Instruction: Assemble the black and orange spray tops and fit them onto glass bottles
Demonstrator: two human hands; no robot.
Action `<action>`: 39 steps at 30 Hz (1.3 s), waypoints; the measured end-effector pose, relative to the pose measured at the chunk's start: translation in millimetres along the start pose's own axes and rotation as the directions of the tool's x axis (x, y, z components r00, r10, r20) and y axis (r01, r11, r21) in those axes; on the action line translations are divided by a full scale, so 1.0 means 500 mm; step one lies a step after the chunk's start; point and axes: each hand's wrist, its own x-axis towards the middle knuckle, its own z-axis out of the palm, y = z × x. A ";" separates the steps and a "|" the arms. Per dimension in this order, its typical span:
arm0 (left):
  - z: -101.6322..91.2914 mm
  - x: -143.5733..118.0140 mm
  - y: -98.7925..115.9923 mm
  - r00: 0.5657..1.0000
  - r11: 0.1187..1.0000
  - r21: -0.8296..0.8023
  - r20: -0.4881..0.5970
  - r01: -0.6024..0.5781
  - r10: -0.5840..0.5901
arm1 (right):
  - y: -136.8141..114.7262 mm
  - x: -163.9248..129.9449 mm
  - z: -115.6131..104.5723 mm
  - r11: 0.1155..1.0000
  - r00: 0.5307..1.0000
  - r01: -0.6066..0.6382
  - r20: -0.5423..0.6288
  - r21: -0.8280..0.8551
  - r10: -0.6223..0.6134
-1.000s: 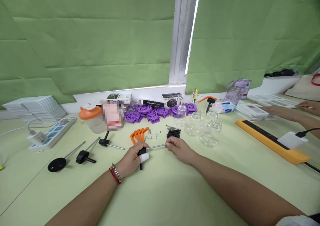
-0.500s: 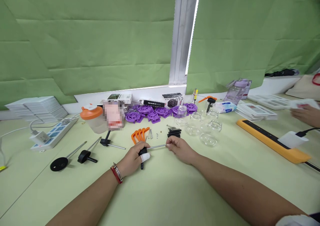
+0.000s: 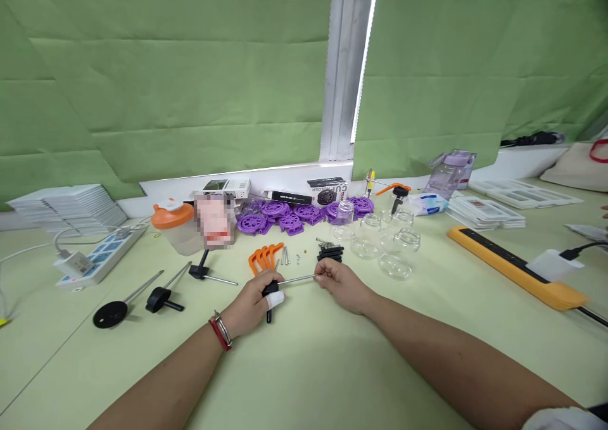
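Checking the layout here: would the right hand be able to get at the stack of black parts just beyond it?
Probably yes. The right hand sits just in front of the stack of black parts with bare table between, though its fingers now pinch the metal rod.

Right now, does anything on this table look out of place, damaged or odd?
Mostly clutter, nothing spilled or broken. One oddity: the left hand has a white wrap on a fingertip while gripping the black end of the metal rod. The right hand holds the rod's other end.
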 end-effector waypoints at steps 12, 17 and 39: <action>-0.001 -0.001 -0.002 1.000 1.000 0.008 -0.001 -0.003 0.003 | -0.001 0.000 0.001 1.000 1.000 -0.002 -0.012 -0.024 0.002; -0.002 -0.001 -0.001 1.000 1.000 0.011 0.022 -0.012 0.012 | 0.000 0.001 0.002 1.000 1.000 0.009 -0.002 -0.025 -0.009; 0.001 -0.001 -0.003 1.000 1.000 0.006 0.017 -0.017 0.017 | -0.011 -0.001 0.001 0.996 0.999 -0.042 0.009 -0.080 0.043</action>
